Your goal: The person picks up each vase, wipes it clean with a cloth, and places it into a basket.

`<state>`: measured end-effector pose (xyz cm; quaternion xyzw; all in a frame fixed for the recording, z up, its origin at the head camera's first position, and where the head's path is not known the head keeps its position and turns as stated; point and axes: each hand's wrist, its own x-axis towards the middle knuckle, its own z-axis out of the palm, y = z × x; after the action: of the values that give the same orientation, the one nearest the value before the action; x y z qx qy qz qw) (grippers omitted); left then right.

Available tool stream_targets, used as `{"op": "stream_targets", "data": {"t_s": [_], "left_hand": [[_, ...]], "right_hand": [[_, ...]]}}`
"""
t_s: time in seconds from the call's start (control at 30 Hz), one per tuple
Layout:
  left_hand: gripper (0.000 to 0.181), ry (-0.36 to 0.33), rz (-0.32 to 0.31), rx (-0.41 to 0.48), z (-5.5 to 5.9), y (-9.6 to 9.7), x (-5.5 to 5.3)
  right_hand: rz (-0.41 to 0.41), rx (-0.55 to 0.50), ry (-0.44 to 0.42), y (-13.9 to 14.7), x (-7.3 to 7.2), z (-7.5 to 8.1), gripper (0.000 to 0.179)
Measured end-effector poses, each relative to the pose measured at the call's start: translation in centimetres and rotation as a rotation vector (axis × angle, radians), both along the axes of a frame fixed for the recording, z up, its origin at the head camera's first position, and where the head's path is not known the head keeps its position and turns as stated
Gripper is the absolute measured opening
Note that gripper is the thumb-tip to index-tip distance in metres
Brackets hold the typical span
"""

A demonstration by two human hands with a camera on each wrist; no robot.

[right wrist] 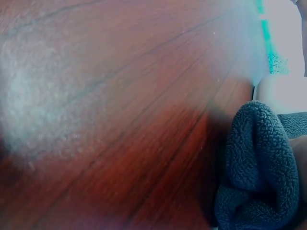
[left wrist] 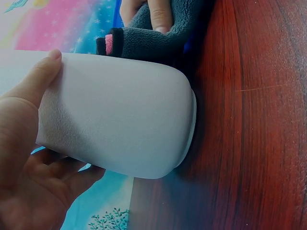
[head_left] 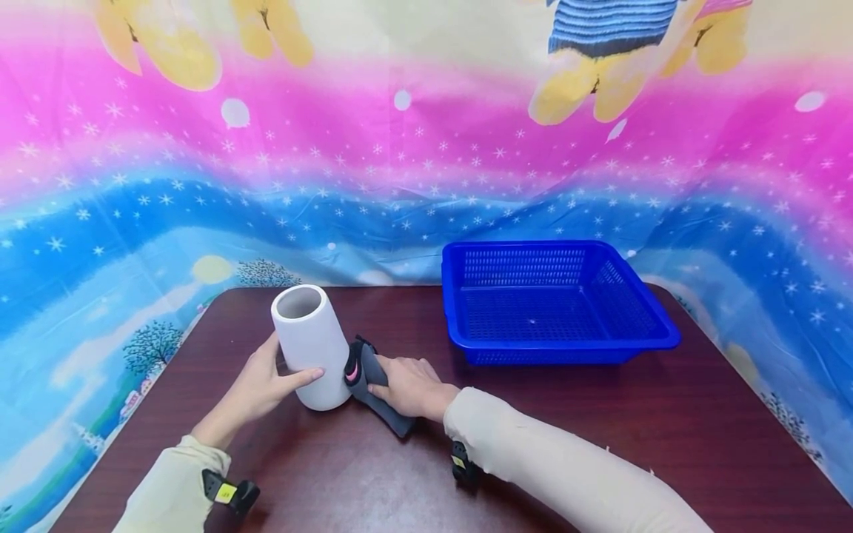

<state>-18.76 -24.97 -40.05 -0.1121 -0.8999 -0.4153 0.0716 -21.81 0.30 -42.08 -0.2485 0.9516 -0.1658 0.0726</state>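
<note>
A white vase [head_left: 313,355], wide-mouthed and hollow, leans slightly over the brown table. My left hand [head_left: 263,381] grips it round its left side, thumb across the front and fingers behind; the left wrist view shows the thumb [left wrist: 41,79] lying along its smooth wall. On the vase's right side, my right hand [head_left: 409,386] holds a folded dark grey cloth [head_left: 383,407] with a black and pink edge. The cloth's upper end meets the vase wall in the head view. Thick fuzzy folds of the cloth [right wrist: 261,163] fill the lower right of the right wrist view.
A blue plastic basket [head_left: 560,344] with perforated walls stands at the back right of the table [head_left: 373,488]. Behind the table hangs a colourful printed curtain [head_left: 373,163]. Each wrist wears a small black camera on a pale sleeve.
</note>
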Motion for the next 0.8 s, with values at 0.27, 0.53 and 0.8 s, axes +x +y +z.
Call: {"op": "stream_targets", "data": {"t_s": [0.27, 0.53, 0.8], "left_hand": [[0.078, -0.013, -0.003, 0.002, 0.18, -0.03, 0.08], [0.078, -0.016, -0.002, 0.000, 0.23, 0.02, 0.11], [0.079, -0.016, 0.005, -0.010, 0.27, -0.03, 0.14]], "right_hand": [[0.014, 0.077, 0.044, 0.27, -0.03, -0.20, 0.047], [0.013, 0.097, 0.051, 0.49, -0.01, -0.39, 0.052], [0.004, 0.113, 0.062, 0.66, 0.05, -0.23, 0.054]]}}
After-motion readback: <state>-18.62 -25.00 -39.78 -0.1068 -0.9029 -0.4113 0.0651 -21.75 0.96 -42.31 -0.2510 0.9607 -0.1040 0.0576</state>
